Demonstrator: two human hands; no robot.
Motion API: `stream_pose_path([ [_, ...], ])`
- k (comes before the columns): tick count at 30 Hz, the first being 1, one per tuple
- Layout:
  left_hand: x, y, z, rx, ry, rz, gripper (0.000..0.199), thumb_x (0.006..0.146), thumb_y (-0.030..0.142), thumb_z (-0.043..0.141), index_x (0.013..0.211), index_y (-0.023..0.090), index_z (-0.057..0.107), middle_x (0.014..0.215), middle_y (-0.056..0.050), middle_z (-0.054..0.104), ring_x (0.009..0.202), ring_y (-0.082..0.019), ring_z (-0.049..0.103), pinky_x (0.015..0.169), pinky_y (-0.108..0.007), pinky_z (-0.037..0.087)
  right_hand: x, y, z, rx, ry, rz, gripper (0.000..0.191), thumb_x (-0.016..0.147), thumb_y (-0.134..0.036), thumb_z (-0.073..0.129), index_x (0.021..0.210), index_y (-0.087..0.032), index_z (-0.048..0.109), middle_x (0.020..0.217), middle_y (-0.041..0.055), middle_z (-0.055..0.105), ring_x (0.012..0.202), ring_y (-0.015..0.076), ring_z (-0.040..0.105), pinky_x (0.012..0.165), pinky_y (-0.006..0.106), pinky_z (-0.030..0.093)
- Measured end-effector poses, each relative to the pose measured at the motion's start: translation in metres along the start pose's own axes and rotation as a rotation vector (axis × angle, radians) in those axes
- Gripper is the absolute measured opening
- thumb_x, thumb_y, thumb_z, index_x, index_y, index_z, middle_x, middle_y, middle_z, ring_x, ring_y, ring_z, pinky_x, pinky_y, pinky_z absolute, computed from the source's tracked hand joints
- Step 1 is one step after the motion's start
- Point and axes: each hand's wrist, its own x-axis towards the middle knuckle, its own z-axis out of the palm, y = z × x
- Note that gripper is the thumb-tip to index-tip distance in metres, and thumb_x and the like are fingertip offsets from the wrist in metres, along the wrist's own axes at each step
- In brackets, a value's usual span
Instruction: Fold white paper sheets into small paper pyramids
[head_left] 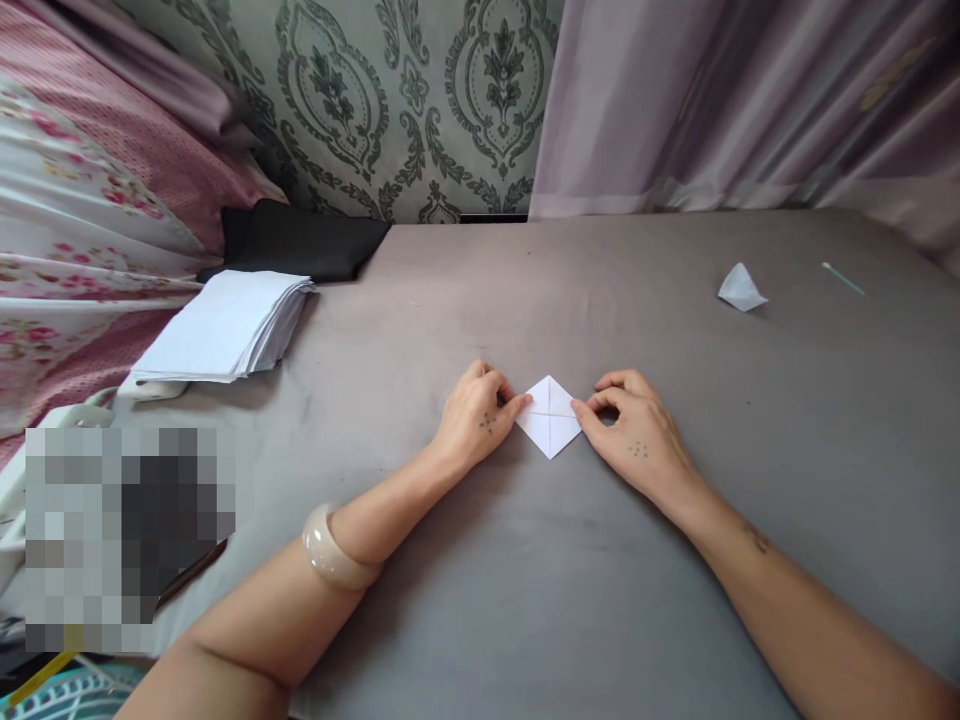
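Observation:
A small folded white paper [550,432] lies as a diamond on the grey cloth surface, with crossing lines that meet at its middle. At its left corner my left hand [486,410] pinches the edge, thumb on top. The opposite corner is gripped by my right hand [628,420], also between thumb and fingers. Its top and bottom corners are uncovered. A pale bangle [330,550] is on my left forearm.
A stack of white paper [217,325] sits at the left, before a black folded item [304,240]. Toward the back right are a folded white paper piece [741,288] and a thin green stick [845,280]. The lower left is partly pixelated.

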Motion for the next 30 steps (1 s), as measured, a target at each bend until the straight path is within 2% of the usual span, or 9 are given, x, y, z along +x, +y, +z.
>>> stream_pose_path([
  [3,-0.001,-0.004,0.002,0.031,0.013,0.052,0.02,0.086,0.033,0.061,0.074,0.017,0.057,0.091,-0.004,0.055,0.078,-0.016,0.054,0.071,-0.031,0.047,0.001,0.001,0.0,0.015,-0.012,0.016,0.023,0.078,-0.039,0.063,0.064,-0.02,0.064,0.1,0.0068,0.061,0.085,0.0222,0.062,0.079,0.04,0.048],
  [6,-0.003,-0.004,0.003,0.074,0.022,0.157,0.012,0.089,0.029,0.056,0.091,0.018,0.06,0.097,-0.006,0.056,0.085,-0.017,0.055,0.077,-0.032,0.048,0.001,0.002,0.0,0.025,-0.026,0.027,0.023,0.078,-0.04,0.063,0.065,-0.02,0.065,0.101,0.0067,0.061,0.086,0.0223,0.062,0.08,0.04,0.048],
  [10,-0.004,-0.001,0.003,0.186,-0.069,0.39,0.034,0.095,0.016,0.037,0.124,0.023,0.054,0.109,-0.008,0.055,0.096,-0.018,0.051,0.085,-0.033,0.047,0.001,0.004,0.0,0.04,-0.039,0.03,0.024,0.078,-0.04,0.063,0.065,-0.02,0.065,0.103,0.0075,0.061,0.089,0.0227,0.061,0.08,0.039,0.047],
  [13,-0.003,-0.002,0.004,0.278,-0.147,0.489,0.044,0.094,0.011,0.03,0.128,0.025,0.054,0.109,-0.008,0.055,0.092,-0.018,0.05,0.086,-0.033,0.047,0.004,0.005,-0.002,0.08,-0.068,0.051,0.024,0.079,-0.04,0.062,0.065,-0.02,0.066,0.103,0.0077,0.061,0.088,0.0215,0.061,0.079,0.038,0.047],
  [17,-0.001,-0.006,0.005,0.32,-0.134,0.504,0.046,0.093,0.009,0.031,0.128,0.024,0.056,0.111,-0.008,0.054,0.091,-0.018,0.048,0.086,-0.033,0.046,0.011,0.006,-0.013,0.188,-0.202,0.12,0.029,0.084,-0.036,0.052,0.065,-0.021,0.069,0.106,0.0055,0.062,0.076,0.0157,0.06,0.071,0.034,0.046],
  [20,-0.001,-0.008,0.007,0.321,-0.129,0.506,0.048,0.092,0.007,0.03,0.128,0.024,0.056,0.112,-0.009,0.054,0.091,-0.018,0.048,0.085,-0.033,0.047,0.013,0.005,-0.022,0.223,-0.271,0.149,0.026,0.081,-0.033,0.055,0.063,-0.021,0.069,0.109,0.0041,0.062,0.074,0.0139,0.058,0.072,0.033,0.046],
  [25,-0.001,-0.008,0.007,0.33,-0.14,0.491,0.048,0.091,0.007,0.031,0.13,0.024,0.056,0.113,-0.009,0.054,0.093,-0.019,0.048,0.084,-0.033,0.047,0.011,0.003,-0.022,0.204,-0.247,0.158,0.016,0.073,-0.032,0.063,0.061,-0.021,0.068,0.108,0.003,0.061,0.074,0.013,0.056,0.077,0.033,0.046],
  [30,-0.001,-0.007,0.006,0.359,-0.149,0.49,0.05,0.09,0.007,0.032,0.13,0.024,0.055,0.114,-0.009,0.053,0.094,-0.019,0.049,0.084,-0.033,0.047,0.008,0.003,-0.018,0.198,-0.232,0.144,0.018,0.073,-0.033,0.062,0.061,-0.021,0.066,0.109,0.0031,0.06,0.076,0.0135,0.057,0.076,0.033,0.047],
])
